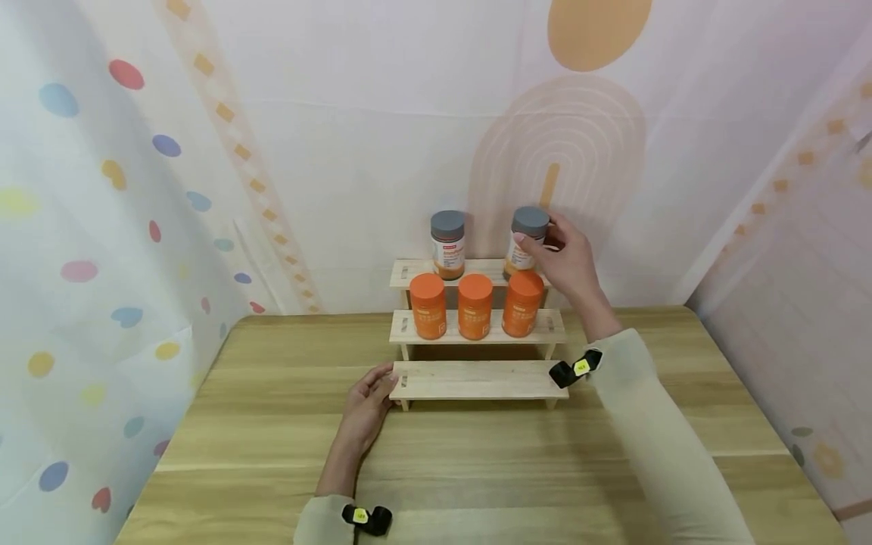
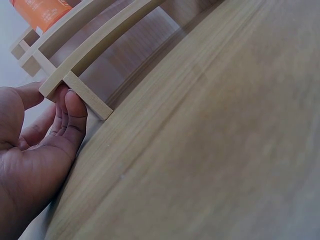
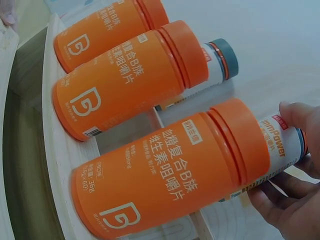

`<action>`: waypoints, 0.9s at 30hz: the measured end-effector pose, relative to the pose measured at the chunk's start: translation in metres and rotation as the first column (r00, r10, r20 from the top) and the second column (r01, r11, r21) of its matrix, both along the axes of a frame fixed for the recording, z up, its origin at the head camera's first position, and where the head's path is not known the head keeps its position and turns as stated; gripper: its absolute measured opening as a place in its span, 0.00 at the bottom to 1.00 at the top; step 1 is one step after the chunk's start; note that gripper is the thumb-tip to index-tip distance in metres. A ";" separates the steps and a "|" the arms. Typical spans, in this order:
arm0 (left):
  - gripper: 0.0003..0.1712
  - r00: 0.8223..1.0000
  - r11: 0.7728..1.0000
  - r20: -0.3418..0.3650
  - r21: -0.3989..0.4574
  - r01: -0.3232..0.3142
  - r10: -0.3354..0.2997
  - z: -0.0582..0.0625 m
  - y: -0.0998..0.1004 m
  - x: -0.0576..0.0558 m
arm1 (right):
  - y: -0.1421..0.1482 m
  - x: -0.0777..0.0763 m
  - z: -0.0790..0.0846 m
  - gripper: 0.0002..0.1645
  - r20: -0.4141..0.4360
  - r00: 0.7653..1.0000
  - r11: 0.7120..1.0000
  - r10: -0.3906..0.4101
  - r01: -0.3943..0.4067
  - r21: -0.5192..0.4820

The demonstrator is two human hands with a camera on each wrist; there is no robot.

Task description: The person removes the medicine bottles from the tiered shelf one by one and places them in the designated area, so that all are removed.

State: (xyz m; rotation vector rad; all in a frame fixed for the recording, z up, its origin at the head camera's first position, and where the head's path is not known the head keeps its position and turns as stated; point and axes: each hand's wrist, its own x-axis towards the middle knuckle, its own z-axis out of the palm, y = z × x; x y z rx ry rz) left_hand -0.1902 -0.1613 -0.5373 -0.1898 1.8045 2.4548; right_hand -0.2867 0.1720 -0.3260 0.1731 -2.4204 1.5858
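A wood-grained worktop (image 1: pixel 286 424) stands before a pale, creased backdrop (image 1: pixel 368 151). Its print shows an orange disc (image 1: pixel 599 32) above concentric arches (image 1: pixel 559 140), with multicoloured spots (image 1: pixel 79 271) scattered at left.

L hand (image 1: pixel 366 409): gripping L end of rack's (image 1: pixel 477 380) lowest tier, fingers curled. L forearm (image 1: pixel 325 522): pale-sleeved, nr. side of rack. R hand (image 1: pixel 571 261): R end of rack's top tier, thumb opp. fingers, gripping. R forearm (image 1: pixel 668 431): pale-sleeved, extended, R of rack.
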 end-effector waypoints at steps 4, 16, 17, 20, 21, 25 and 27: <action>0.24 1.000 1.000 0.000 0.011 -0.006 0.006 0.000 0.001 0.001 | 0.006 0.005 0.000 0.39 -0.019 1.000 1.000 -0.012 0.012 -0.019; 0.26 0.999 1.000 -0.036 -0.025 0.001 -0.002 -0.001 0.001 0.001 | 0.022 0.023 -0.002 0.38 -0.092 0.995 0.999 -0.049 0.050 0.013; 0.25 0.999 1.000 -0.033 -0.018 0.000 0.000 -0.001 0.001 0.001 | 0.024 0.024 -0.002 0.39 -0.096 0.994 0.998 -0.051 0.053 0.019; 0.24 1.000 1.000 -0.026 -0.008 -0.002 0.001 -0.001 0.002 0.001 | 0.027 0.027 -0.003 0.39 -0.104 0.993 0.998 -0.055 0.058 0.021; 0.24 1.000 1.000 -0.023 -0.007 -0.005 0.005 -0.001 0.002 0.002 | 0.028 0.029 -0.003 0.38 -0.106 0.993 0.998 -0.056 0.058 0.022; 0.25 1.000 1.000 -0.017 -0.005 -0.007 0.007 -0.001 0.003 0.003 | 0.034 0.034 -0.006 0.38 -0.120 0.990 0.996 -0.079 0.082 0.023; 0.25 1.000 1.000 -0.018 -0.006 0.000 -0.001 0.000 0.004 0.002 | 0.039 0.037 -0.009 0.37 -0.131 0.987 0.995 -0.095 0.099 0.026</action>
